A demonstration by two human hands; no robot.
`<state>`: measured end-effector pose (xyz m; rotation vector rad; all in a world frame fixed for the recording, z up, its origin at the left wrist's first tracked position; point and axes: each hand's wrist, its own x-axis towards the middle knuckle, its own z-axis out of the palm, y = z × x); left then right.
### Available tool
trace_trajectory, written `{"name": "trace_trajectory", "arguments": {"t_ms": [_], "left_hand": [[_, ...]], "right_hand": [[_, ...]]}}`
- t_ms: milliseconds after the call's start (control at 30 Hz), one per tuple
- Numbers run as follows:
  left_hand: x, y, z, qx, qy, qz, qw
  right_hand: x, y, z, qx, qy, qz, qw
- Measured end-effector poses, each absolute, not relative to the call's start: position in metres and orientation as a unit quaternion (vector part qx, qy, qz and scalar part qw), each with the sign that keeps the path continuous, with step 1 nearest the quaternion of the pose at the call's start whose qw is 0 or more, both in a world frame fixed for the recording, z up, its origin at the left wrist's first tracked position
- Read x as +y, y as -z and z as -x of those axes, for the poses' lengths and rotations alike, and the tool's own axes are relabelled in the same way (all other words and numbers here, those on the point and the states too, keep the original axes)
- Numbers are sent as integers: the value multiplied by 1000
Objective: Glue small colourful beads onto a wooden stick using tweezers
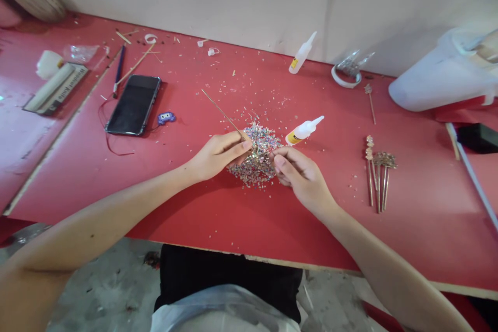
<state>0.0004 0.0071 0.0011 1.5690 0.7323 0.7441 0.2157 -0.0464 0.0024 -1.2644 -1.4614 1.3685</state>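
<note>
My left hand [229,153] pinches a thin brown stick [220,110] that slants up and to the left. Its lower end is at my fingertips, over a pile of small multicoloured chips [254,174] on the red table [187,218]. At the right side of the pile is my right hand [292,168], its thumb and forefinger pressed together on something small and thin that I cannot make out. A white glue bottle [301,132] with a yellow label lies just beyond my right hand, its nozzle pointing up and right.
A phone [134,105] and a purple trinket [166,118] lie left. Another glue bottle [302,55] is near the wall. Decorated sticks [370,171] lie right, below a white ring [345,78] and a large white container [431,78]. A knife box [58,91] is far left.
</note>
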Motion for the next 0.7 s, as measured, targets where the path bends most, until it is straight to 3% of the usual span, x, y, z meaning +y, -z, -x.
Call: {"name": "trace_trajectory", "arguments": {"t_ms": [167,700], "left_hand": [[15,1,5,348,-365,-645,575],[20,2,7,361,-367,-629,582]], "right_hand": [[-41,0,-228,-711,-352,508,336],[-39,15,-236,-840,-210,416,277]]}}
